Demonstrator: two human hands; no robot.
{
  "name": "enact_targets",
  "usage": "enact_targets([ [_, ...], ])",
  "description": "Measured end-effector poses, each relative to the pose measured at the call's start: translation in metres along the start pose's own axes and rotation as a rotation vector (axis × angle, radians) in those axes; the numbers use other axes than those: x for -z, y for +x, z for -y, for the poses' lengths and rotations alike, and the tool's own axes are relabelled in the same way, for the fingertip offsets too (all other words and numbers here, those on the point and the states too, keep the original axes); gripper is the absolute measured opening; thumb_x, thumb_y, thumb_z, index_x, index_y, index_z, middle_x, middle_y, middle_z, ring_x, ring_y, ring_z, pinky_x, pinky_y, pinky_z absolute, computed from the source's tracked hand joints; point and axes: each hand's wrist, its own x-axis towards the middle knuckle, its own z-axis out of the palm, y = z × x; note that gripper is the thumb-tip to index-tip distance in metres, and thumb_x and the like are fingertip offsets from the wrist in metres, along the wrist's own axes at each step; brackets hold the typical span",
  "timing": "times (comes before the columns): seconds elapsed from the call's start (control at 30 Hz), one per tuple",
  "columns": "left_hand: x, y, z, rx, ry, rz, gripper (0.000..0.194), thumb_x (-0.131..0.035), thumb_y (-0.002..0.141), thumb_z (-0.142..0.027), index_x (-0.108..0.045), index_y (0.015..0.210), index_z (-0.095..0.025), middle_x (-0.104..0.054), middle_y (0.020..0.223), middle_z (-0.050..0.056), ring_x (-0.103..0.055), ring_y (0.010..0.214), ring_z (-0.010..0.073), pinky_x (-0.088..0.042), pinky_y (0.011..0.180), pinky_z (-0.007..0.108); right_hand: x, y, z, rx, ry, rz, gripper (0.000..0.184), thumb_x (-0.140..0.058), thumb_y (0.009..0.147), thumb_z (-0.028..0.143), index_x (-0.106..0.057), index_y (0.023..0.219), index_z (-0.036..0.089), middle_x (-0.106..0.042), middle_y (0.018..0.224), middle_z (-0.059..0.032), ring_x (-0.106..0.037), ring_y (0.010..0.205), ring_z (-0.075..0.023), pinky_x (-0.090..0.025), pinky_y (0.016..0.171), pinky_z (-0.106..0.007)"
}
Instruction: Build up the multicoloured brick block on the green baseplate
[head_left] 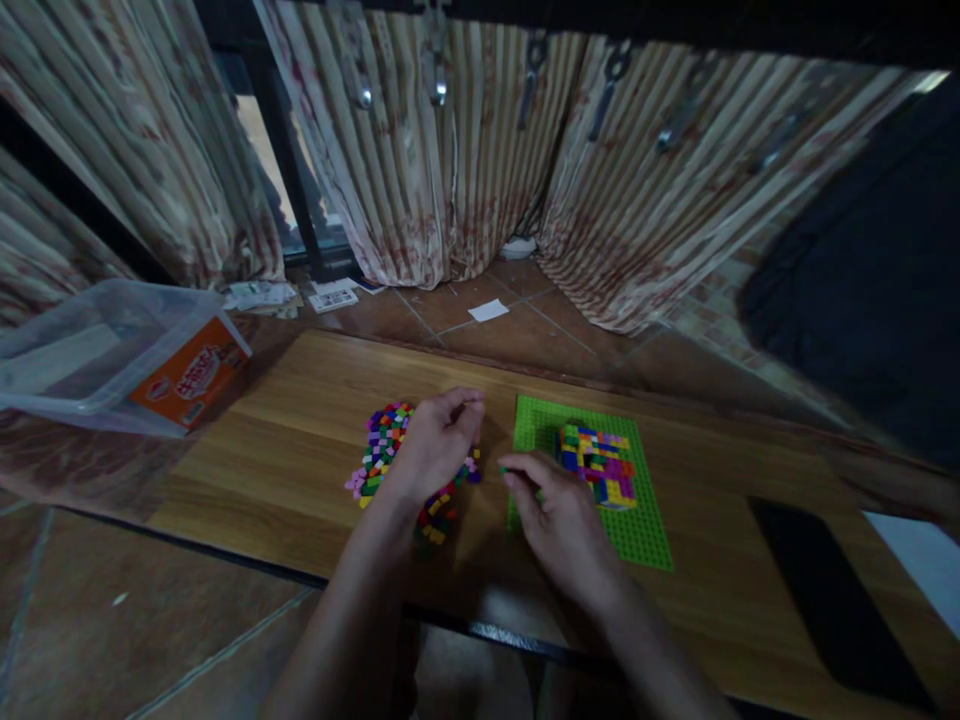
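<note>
Small green brick (504, 468), one: just beside the left edge of the green baseplate (651, 540). Seemingly pinched at the fingertips of the right hand (559, 515), thumb and forefinger nearly together. Likely very light, hard, smooth, slippery rather than fragile; best taken by two opposite sides, studs left free.

Left hand (437, 447), one: left of the baseplate, over the loose bricks (386, 440). Fingers curled, thumb close to forefinger; contents, if any, impossible to tell.

Loose bricks, many: left of the baseplate, mixed colours. Probably light and quick to scatter; best picked singly from the heap's rim.

Brick build (600, 465), one: on the baseplate, near its middle; dark gaps in the upper face. Likely stiff, but apt to part at the joints if twisted; best held low by the outer walls.

Hidden: baseplate's near-left corner, behind the right hand; part of the heap, behind the left. Cut off: white sheet (919, 560), well right of the baseplate. Unclear: pinched brick's shape; contact between right hand and build.
</note>
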Motion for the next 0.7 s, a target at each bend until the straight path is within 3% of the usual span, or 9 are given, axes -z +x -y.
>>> enact_targets([
  [0.17,-0.019,-0.004,0.002,-0.021,0.070,0.088,0.033,-0.050,0.087,-0.032,-0.068,0.109,-0.015,-0.054,0.059,-0.003,-0.046,0.051,0.0110,-0.036,0.049,0.022,0.052,0.000,-0.031,-0.111,0.066,-0.233,0.021,-0.052,0.091,0.029,-0.070,0.099,0.024,-0.068,0.101,-0.0045,-0.063,0.092,-0.0180,-0.050,0.079,-0.032],
  [0.33,-0.052,-0.013,-0.002,-0.051,0.142,0.243,0.032,-0.048,0.088,-0.030,-0.070,0.108,-0.017,-0.063,0.068,0.000,-0.052,0.058,0.0129,-0.043,0.057,0.024,0.082,-0.005,-0.056,-0.232,0.049,-0.270,0.024,-0.057,0.085,0.034,-0.072,0.099,0.022,-0.071,0.099,-0.0052,-0.067,0.085,-0.0192,-0.052,0.075,-0.032],
  [0.47,-0.072,-0.019,-0.008,-0.078,0.210,0.330,0.032,-0.047,0.088,-0.028,-0.070,0.110,-0.021,-0.071,0.084,0.002,-0.061,0.071,0.0150,-0.048,0.065,0.025,0.089,-0.008,-0.058,-0.259,-0.117,-0.241,0.020,-0.059,0.081,0.031,-0.071,0.094,0.021,-0.073,0.089,-0.0049,-0.068,0.076,-0.0202,-0.052,0.069,-0.033],
  [0.7,-0.087,-0.022,-0.015,-0.092,0.248,0.402,0.034,-0.043,0.090,-0.023,-0.069,0.112,-0.021,-0.073,0.101,0.003,-0.065,0.087,0.0161,-0.051,0.078,0.028,0.082,-0.011,-0.060,-0.089,-0.229,-0.185,0.015,-0.054,0.084,0.022,-0.069,0.084,0.022,-0.071,0.086,-0.0042,-0.067,0.079,-0.0194,-0.051,0.075,-0.033],
])
